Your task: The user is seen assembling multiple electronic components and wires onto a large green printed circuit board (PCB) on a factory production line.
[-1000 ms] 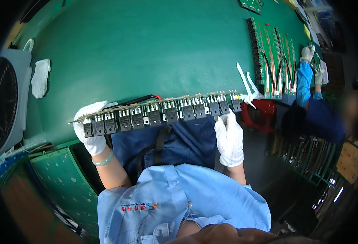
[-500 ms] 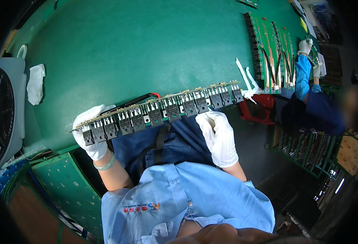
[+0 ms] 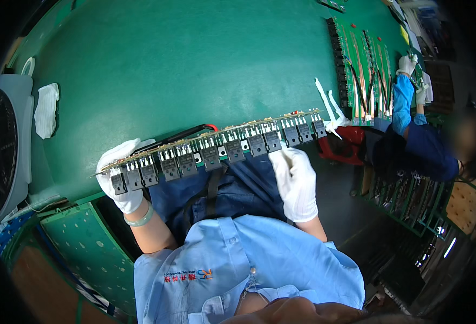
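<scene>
A long circuit board [image 3: 211,153] is held edge-on at the near side of the green table, tilted up toward the right. Several black transistors with metal legs line its near edge, and a black and a red wire lie along its far side. My left hand [image 3: 120,175], in a white glove, is closed around the board's left end. White-gloved too, my right hand [image 3: 296,183] has its fingers pinched together at a transistor [image 3: 272,141] right of the middle. The fingertips partly hide the contact there.
Flat green boards [image 3: 359,81] with wires lie at the right of the green table [image 3: 184,65]. White strips [image 3: 332,108] hang near a red stool [image 3: 346,146]. A spare glove [image 3: 47,110] and a fan [image 3: 3,151] are at left. A co-worker's gloved hand [image 3: 407,63] works at far right.
My right hand has shifted slightly to the right along the row of transistors. The board has moved a little to the right; my left hand keeps its hold.
</scene>
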`<state>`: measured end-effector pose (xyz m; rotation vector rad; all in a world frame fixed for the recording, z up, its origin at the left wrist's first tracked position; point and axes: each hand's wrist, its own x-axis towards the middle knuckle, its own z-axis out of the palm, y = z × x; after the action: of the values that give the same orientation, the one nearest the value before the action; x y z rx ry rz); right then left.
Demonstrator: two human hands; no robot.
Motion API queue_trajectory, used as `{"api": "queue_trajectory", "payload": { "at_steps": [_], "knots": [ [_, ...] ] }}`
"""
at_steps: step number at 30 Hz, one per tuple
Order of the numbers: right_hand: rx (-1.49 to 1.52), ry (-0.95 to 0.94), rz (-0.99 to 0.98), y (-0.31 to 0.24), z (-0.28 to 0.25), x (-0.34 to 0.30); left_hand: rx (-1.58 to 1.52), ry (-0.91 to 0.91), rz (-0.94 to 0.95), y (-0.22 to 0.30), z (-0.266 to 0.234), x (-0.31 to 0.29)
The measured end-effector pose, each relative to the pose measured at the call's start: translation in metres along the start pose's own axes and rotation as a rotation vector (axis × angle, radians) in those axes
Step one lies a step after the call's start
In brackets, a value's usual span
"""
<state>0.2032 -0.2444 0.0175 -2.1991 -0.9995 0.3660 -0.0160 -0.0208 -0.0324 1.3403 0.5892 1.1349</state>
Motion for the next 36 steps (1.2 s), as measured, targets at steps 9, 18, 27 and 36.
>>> {"api": "queue_trajectory", "payload": {
  "at_steps": [9, 18, 27, 36],
  "knots": [
    [-0.097, 0.023, -0.097, 0.012, -0.005, 0.001, 0.101, -0.019, 0.026, -0.003, -0.006, -0.001],
    [-0.16, 0.08, -0.119, 0.014, -0.009, 0.006, 0.073, -0.016, 0.016, -0.001, -0.002, 0.0],
    [-0.123, 0.088, -0.113, 0.011, -0.007, 0.007, 0.074, -0.001, 0.034, -0.002, -0.003, 0.001],
    [-0.089, 0.045, -0.134, 0.01, -0.007, 0.006, 0.13, -0.024, 0.058, -0.001, -0.002, 0.001]
  ]
}}
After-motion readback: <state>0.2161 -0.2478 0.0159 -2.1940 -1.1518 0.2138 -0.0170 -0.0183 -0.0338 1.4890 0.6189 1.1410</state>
